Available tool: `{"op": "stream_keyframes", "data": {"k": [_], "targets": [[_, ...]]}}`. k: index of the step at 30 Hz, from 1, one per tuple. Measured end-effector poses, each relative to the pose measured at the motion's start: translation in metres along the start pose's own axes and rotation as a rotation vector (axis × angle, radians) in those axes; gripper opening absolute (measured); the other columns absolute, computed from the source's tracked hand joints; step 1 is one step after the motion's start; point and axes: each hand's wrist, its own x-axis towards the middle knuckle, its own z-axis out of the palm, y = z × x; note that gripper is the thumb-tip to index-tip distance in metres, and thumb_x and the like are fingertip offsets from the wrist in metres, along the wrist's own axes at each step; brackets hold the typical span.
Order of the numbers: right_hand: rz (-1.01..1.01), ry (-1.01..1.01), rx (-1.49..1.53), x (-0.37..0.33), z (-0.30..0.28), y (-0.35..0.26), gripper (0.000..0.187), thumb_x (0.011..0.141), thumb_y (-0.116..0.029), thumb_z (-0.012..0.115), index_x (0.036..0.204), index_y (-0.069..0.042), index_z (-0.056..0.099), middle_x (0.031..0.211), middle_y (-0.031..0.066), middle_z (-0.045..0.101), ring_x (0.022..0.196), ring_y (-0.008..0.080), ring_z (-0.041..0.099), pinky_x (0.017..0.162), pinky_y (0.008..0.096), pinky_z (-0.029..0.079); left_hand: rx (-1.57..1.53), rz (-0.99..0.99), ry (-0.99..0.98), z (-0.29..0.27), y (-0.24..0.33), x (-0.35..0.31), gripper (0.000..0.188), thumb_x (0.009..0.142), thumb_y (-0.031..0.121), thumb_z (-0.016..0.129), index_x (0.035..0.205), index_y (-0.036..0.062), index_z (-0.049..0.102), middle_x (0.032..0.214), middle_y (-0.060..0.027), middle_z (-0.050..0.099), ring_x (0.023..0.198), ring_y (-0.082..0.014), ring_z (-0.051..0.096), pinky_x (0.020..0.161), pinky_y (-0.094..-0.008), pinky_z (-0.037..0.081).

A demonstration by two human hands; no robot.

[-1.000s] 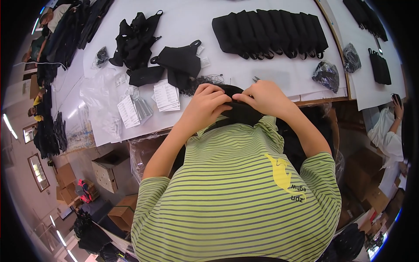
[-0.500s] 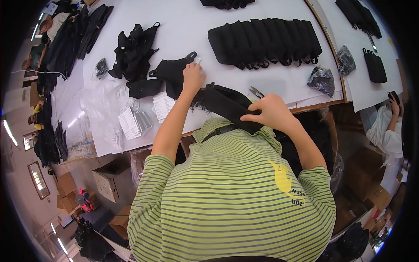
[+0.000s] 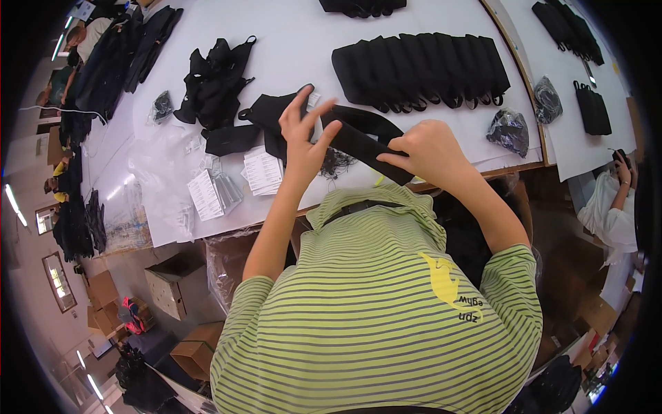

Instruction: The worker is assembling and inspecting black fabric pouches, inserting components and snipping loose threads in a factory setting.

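Observation:
My right hand [image 3: 434,155] pinches the near right end of a folded black garment [image 3: 362,146], held at a slant above the table's near edge. Beside the garment's far left end, my left hand [image 3: 302,141] has its fingers spread, the thumb close to the fabric; whether it touches cannot be made out. Just behind my left hand lies a black strapped garment [image 3: 269,114], partly covered by it. A small tangle of dark threads [image 3: 336,164] lies below the held garment. White printed labels [image 3: 262,171] are stacked left of my left wrist.
A row of overlapping black garments [image 3: 420,72] lies farther back, with a heap of black garments [image 3: 217,83] at left. Plastic-wrapped dark bundles [image 3: 509,132] sit at right. Clear plastic bags [image 3: 162,172] lie at left. Another person's hand [image 3: 623,169] is at far right.
My left hand has let go of the fabric and opened its fingers. My right hand has lifted the garment slightly away from me, and the snips seen beside it are now hidden.

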Motion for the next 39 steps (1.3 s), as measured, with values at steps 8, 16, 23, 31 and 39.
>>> {"op": "stream_keyframes", "data": {"k": [8,16,23,31,39], "targets": [[-0.043,0.423,0.231,0.016,0.014,-0.031,0.02,0.067,-0.027,0.077,0.068,-0.009,0.069,0.047,0.0035,0.05,0.043,0.0196,0.046,0.046,0.0303,0.033,-1.55,-0.661,0.068,0.021,0.004,-0.038,0.051,0.082,0.018,0.068,0.125,0.0083,0.043,0.121,-0.0046,0.049,0.114,-0.0194,0.047,0.1,-0.0361,0.035],[0.481,0.673,1.055,0.012,0.036,-0.055,0.023,0.096,-0.022,0.05,0.097,-0.004,0.064,0.047,-0.0084,0.036,0.043,-0.0007,0.024,0.04,0.0218,0.02,-1.408,-0.746,0.325,-0.003,0.04,-0.017,0.044,0.077,0.01,0.07,0.116,0.0052,0.05,0.105,-0.0057,0.057,0.101,-0.0204,0.055,0.09,-0.0343,0.045],[0.39,0.438,1.489,0.008,0.053,-0.033,0.029,0.096,-0.024,0.049,0.104,0.001,0.063,0.069,-0.0017,0.054,0.065,0.0018,0.043,0.059,0.0196,0.036,-1.349,-0.746,0.182,-0.008,0.039,-0.014,0.047,0.073,0.009,0.072,0.114,-0.0012,0.05,0.103,-0.0094,0.059,0.096,-0.0214,0.059,0.087,-0.0336,0.047],[0.333,0.673,1.47,0.037,0.02,-0.028,0.025,0.089,-0.016,0.061,0.108,0.002,0.062,0.091,0.0002,0.064,0.081,0.0046,0.055,0.073,0.0194,0.045,-1.141,-0.841,-0.301,-0.013,0.05,-0.018,0.05,0.067,0.007,0.076,0.11,-0.0038,0.053,0.1,-0.0124,0.061,0.088,-0.019,0.061,0.081,-0.0302,0.05],[0.228,0.697,0.649,0.029,0.006,-0.034,0.008,0.074,0.0,0.069,0.08,-0.003,0.064,0.077,0.0013,0.06,0.069,0.0094,0.053,0.06,0.0224,0.043,-1.324,-0.936,-0.118,-0.007,0.04,-0.019,0.043,0.073,0.011,0.071,0.11,-0.0023,0.054,0.099,-0.0105,0.063,0.087,-0.0197,0.063,0.077,-0.0313,0.053]]}}
